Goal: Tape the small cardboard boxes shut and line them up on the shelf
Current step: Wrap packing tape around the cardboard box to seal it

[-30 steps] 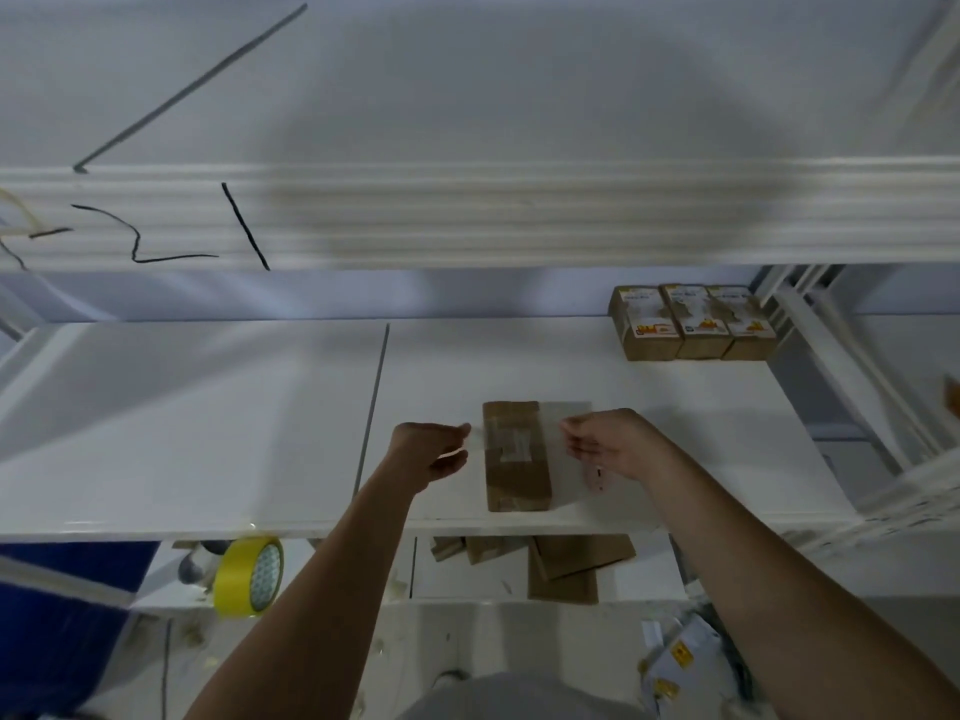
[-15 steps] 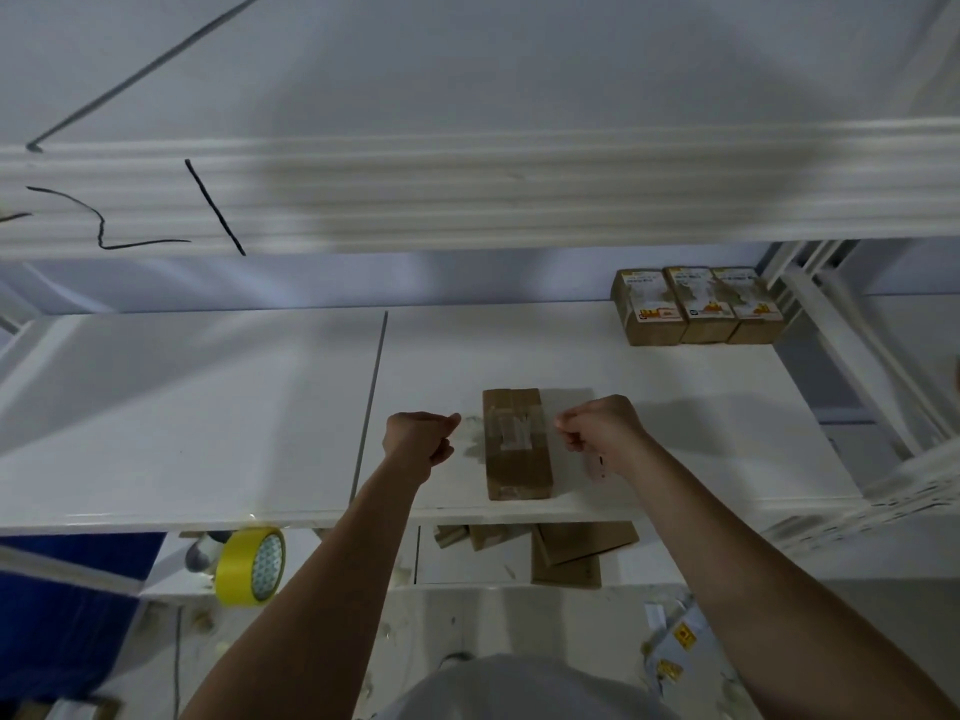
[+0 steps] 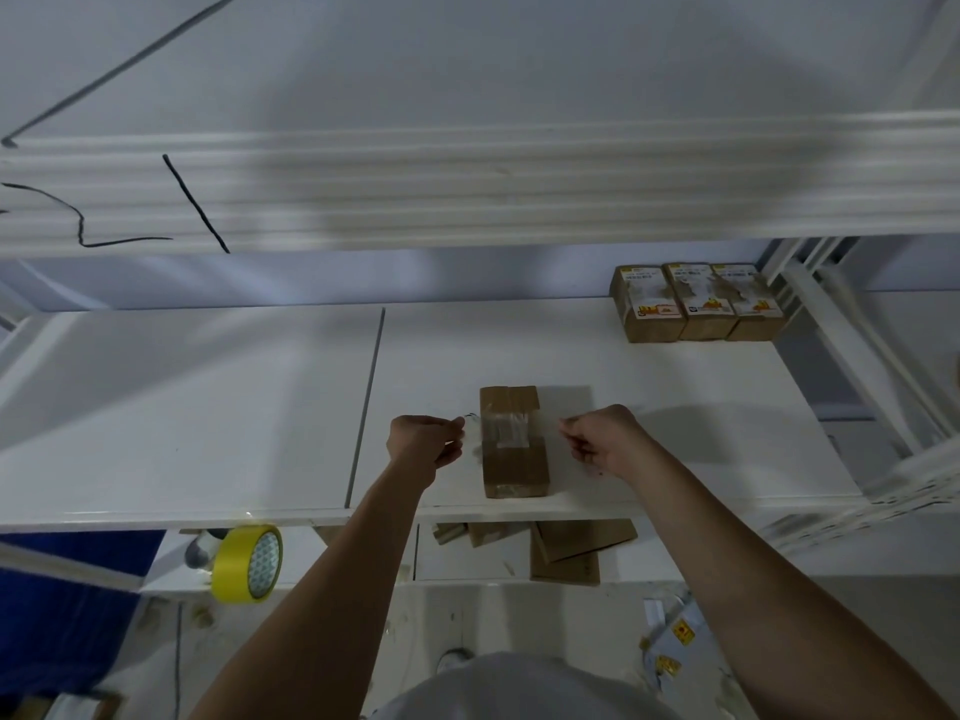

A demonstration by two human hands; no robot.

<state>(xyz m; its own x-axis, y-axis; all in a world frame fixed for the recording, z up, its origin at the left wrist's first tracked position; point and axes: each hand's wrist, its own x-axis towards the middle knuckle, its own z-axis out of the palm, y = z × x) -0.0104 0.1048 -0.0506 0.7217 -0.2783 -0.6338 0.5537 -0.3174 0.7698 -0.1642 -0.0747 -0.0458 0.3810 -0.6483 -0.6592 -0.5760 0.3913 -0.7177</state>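
A small brown cardboard box [image 3: 514, 470] lies near the front edge of the white shelf [image 3: 208, 407]. A strip of clear tape [image 3: 506, 428] stretches across the box's top, over the flap seam. My left hand [image 3: 423, 444] pinches the strip's left end just left of the box. My right hand [image 3: 602, 439] pinches the right end just right of it. Three taped brown boxes with yellow labels [image 3: 696, 304] stand side by side at the back right of the shelf.
A yellow tape roll [image 3: 249, 563] hangs below the shelf's front edge at the left. Flat cardboard pieces [image 3: 566, 553] lie on the lower shelf. An upper shelf beam [image 3: 467, 184] runs overhead. White shelf uprights [image 3: 857, 345] stand at the right. Paper scraps litter the floor.
Both hands have lowered the clear tape strip toward the box top and stayed either side of it. The camera view has shifted slightly upward.
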